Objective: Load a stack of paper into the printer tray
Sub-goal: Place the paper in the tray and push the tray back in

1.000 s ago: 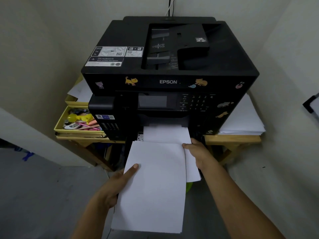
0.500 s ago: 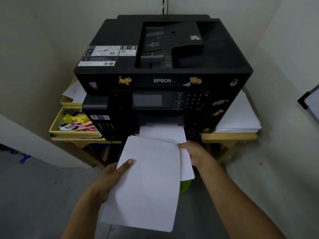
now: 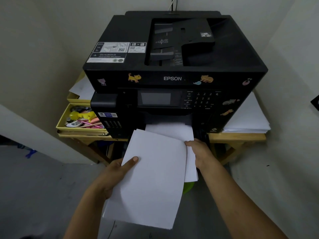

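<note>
Little has shifted since the earlier frames: both hands keep their hold on the paper, and the sheets sit at much the same skew, their far corner still at the mouth of the printer. At the centre of the frame the left hand (image 3: 113,176) grips the stack of paper (image 3: 151,178) along its left edge, thumb lying flat on the top sheet and the other fingers hidden beneath it. The right hand (image 3: 201,152) pinches the stack's right edge, fingers curled down over the top; whether they also catch the sheets underneath cannot be told. This stack is tilted, its near end hanging low toward the bottom of the frame over the grey floor (image 3: 43,187). Under it, a second white sheaf (image 3: 170,131) runs straight into the slot at the foot of the black Epson printer (image 3: 172,78), which fills the upper centre. Cat stickers dot its front panel. At the left middle a yellow tray (image 3: 60,121) of small stationery sits just beside the printer, and at the right middle a pile of loose white paper (image 3: 248,118) lies on the wooden table (image 3: 236,137) that carries the machine. A green object shows below the sheets' right edge, too hidden to name.
</note>
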A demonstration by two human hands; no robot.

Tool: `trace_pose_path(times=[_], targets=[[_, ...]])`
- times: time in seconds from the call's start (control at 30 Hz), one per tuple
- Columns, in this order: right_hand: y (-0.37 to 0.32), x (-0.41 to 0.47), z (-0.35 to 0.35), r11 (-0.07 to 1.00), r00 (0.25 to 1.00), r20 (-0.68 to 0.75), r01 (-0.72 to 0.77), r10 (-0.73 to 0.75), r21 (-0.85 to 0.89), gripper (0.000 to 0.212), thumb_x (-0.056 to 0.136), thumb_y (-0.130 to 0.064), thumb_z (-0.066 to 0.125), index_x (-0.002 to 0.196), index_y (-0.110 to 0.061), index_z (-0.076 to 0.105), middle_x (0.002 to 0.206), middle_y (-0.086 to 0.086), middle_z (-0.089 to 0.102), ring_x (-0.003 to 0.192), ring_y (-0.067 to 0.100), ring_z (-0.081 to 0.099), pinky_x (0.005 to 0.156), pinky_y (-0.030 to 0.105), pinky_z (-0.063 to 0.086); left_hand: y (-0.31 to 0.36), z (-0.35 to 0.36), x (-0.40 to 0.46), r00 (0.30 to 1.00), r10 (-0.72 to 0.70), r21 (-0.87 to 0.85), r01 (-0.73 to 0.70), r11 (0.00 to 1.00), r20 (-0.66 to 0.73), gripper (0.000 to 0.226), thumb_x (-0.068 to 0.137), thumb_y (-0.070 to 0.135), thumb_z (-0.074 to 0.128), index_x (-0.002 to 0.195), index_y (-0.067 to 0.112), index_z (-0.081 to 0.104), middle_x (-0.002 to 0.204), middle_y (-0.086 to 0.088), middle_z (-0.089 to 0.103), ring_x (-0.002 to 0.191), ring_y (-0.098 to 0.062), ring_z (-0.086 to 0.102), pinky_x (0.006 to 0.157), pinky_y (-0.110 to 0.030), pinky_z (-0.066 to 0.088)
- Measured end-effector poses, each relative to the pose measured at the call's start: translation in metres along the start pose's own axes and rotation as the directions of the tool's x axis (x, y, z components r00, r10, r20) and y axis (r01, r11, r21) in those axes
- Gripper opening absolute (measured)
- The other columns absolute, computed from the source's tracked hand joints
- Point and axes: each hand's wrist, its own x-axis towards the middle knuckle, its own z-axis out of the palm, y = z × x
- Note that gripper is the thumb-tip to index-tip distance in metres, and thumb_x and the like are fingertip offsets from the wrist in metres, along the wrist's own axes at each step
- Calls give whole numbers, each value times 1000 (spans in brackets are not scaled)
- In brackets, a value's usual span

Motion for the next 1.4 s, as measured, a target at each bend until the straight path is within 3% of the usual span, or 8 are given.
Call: trace_pose_path(times=[0.13,0.27,0.43,0.6,0.8,0.93,1.13,1.4], targets=[[-9,10,3,999,1000,18,-6,7,-50,31,104,-9,67,134,-5,69,118,16,74,121,42,68,110,55,54,-1,4,9,1000,-6,-20,6,1000,-14,39,97,51,67,113,16,76,95,-5,84,87,-28,81,76,-41,63],[-21,13,6,996,999,33,12,-9,-89,22,105,-9,67,126,-9,71,112,9,73,100,28,68,99,41,54,-1,8,20,1000,-26,-48,25,999,-13,43,95,53,70,116,15,76,102,-9,84,95,-33,80,95,-54,62],[-29,21,7,992,999,23,31,-28,-122,47,99,-23,75,144,-13,64,147,8,64,140,33,56,125,53,39,1,13,34,998,-50,-97,46,994,-38,44,94,52,73,116,15,77,102,-10,84,95,-34,81,95,-54,62],[-18,6,1,972,996,-5,91,-94,-217,53,101,-37,71,147,-13,62,143,9,65,133,34,61,116,48,48,-5,13,40,995,-66,-174,53,983,-68,36,93,48,76,112,19,74,103,-12,83,99,-39,79,97,-61,60],[-1,-11,-19,914,988,-26,132,-153,-384,36,104,-18,70,139,-10,67,124,8,72,96,18,66,65,26,45,-9,13,42,996,-58,-191,44,981,-70,35,93,48,76,112,19,74,103,-13,83,97,-40,79,95,-61,60],[-3,-10,-14,912,979,-77,143,-186,-384,31,105,-12,66,136,-13,67,100,-2,68,81,9,61,62,25,47,-9,16,47,996,-57,-199,41,979,-74,47,89,51,79,119,16,72,105,-14,83,97,-40,79,92,-61,62],[-5,0,-2,910,958,-136,187,-252,-370,35,105,-7,63,139,-7,66,112,7,70,79,10,62,62,25,47,-2,21,59,994,-71,-219,51,974,-83,52,88,51,79,123,13,71,110,-15,81,99,-40,79,92,-59,63],[-16,2,0,882,957,-112,195,-267,-429,32,107,-12,58,138,-11,64,96,3,67,71,16,59,63,30,47,5,25,65,992,-92,-241,70,968,-83,47,92,48,77,123,13,69,111,-15,80,99,-39,78,91,-56,63]])
